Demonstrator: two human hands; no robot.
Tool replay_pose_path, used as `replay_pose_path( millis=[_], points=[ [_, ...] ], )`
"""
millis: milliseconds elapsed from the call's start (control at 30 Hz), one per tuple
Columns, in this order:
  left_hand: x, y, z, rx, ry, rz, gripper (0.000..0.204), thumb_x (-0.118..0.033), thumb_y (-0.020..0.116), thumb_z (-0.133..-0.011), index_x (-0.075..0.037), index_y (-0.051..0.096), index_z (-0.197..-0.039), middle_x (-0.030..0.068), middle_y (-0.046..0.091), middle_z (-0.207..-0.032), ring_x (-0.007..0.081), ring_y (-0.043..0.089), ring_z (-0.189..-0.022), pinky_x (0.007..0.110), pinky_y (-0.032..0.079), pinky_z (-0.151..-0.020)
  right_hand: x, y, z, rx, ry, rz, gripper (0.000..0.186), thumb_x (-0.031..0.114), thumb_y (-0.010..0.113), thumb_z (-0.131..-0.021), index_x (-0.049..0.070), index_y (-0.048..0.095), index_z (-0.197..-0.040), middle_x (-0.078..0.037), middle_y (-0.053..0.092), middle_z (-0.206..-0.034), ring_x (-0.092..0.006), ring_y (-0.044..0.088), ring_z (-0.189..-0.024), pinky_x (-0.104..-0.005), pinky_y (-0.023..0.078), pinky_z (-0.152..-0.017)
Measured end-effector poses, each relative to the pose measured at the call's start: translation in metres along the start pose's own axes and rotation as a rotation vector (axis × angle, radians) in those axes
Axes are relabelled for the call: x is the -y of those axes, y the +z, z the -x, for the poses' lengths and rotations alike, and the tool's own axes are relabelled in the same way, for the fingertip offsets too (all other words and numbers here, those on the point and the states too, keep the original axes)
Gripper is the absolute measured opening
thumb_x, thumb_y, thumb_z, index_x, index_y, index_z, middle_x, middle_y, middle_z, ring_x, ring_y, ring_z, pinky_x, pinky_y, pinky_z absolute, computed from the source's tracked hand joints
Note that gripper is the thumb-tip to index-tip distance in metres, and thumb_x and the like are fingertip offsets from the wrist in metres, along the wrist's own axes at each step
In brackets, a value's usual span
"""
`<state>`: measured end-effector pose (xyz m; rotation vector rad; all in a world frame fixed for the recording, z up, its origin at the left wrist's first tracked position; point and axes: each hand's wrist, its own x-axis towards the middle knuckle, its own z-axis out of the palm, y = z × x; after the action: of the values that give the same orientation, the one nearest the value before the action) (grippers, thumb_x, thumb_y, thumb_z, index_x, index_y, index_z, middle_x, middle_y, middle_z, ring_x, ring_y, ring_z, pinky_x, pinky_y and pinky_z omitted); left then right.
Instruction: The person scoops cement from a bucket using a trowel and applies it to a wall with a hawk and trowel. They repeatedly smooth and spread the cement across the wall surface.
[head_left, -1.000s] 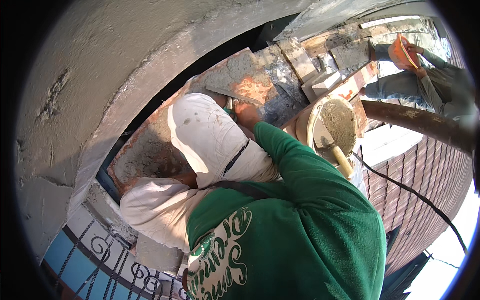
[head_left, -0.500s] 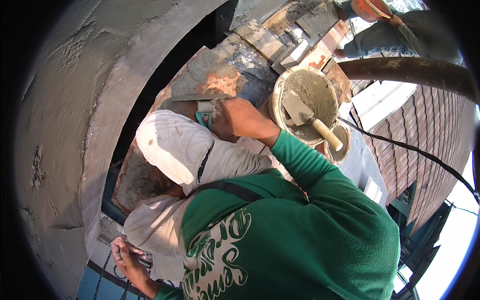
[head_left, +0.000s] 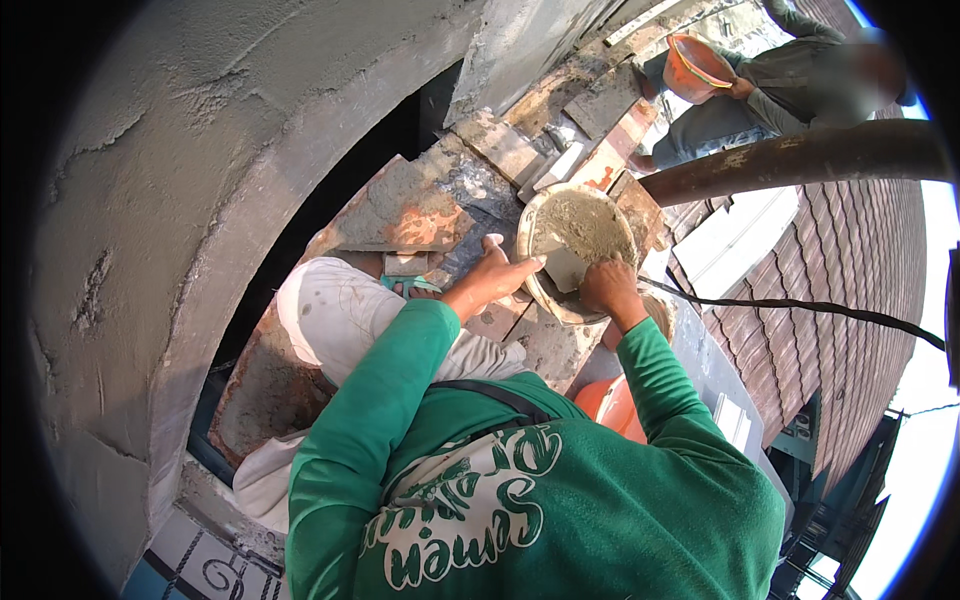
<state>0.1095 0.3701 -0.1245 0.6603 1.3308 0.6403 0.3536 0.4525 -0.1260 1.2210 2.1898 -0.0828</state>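
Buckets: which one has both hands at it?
The pale mortar bucket mid-frame: left hand on its rim, right hand inside. The orange bucket is a co-worker's.

A person in a green long-sleeved shirt crouches on a mortar-smeared ledge beside a curved grey rendered wall [head_left: 180, 200]. The left hand [head_left: 495, 275] rests open against the rim of a round pale bucket of grey mortar [head_left: 575, 250], while the right hand [head_left: 608, 288] grips a flat trowel [head_left: 566, 268] inside it. Beyond a rusty brown pipe [head_left: 800, 160], another worker holds an orange bucket [head_left: 695, 62].
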Motion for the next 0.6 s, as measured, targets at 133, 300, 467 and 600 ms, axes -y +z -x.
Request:
replay_pose_path(
  millis=[133,300,467,600],
  points=[
    [0.029,0.007,-0.018,0.201,-0.175,0.365,0.133,-0.038,0.082,-0.087,-0.010,-0.027,-0.157,0.0316,0.053,-0.140,0.0460,0.070,-0.105,0.060,0.057,-0.090,0.008,0.003,0.001,0.026,-0.003,0.064,0.026,0.026,0.060,-0.090,0.011,0.080,-0.097,-0.012,0.077,-0.103,-0.0277,0.070,-0.105,-0.0386,0.049,-0.096],
    [0.039,0.017,-0.042,0.268,-0.149,0.287,0.118,-0.037,0.079,-0.089,-0.006,-0.008,-0.163,0.0300,0.035,-0.157,0.0470,0.063,-0.118,0.056,0.057,-0.094,0.002,-0.013,0.006,-0.037,0.014,-0.029,0.025,0.026,0.062,-0.086,0.010,0.079,-0.094,-0.014,0.077,-0.097,-0.0316,0.073,-0.097,-0.0435,0.055,-0.089],
    [0.053,0.014,-0.057,0.382,-0.195,0.494,0.046,-0.015,0.064,-0.094,0.001,0.049,-0.134,0.0236,0.054,-0.137,0.0403,0.067,-0.110,0.060,0.057,-0.095,-0.007,-0.025,0.026,-0.101,0.052,-0.178,0.026,0.026,0.065,-0.080,0.003,0.077,-0.085,-0.020,0.076,-0.090,-0.0371,0.075,-0.087,-0.0468,0.060,-0.078],
    [0.059,0.009,-0.035,0.209,-0.073,0.442,0.041,-0.010,0.063,-0.091,0.001,0.050,-0.128,0.0165,0.064,-0.114,0.0343,0.068,-0.102,0.056,0.059,-0.089,-0.005,-0.033,0.047,-0.247,0.082,-0.229,0.028,0.027,0.063,-0.083,0.002,0.076,-0.082,-0.021,0.075,-0.088,-0.0366,0.075,-0.086,-0.0478,0.060,-0.075]
  ],
)
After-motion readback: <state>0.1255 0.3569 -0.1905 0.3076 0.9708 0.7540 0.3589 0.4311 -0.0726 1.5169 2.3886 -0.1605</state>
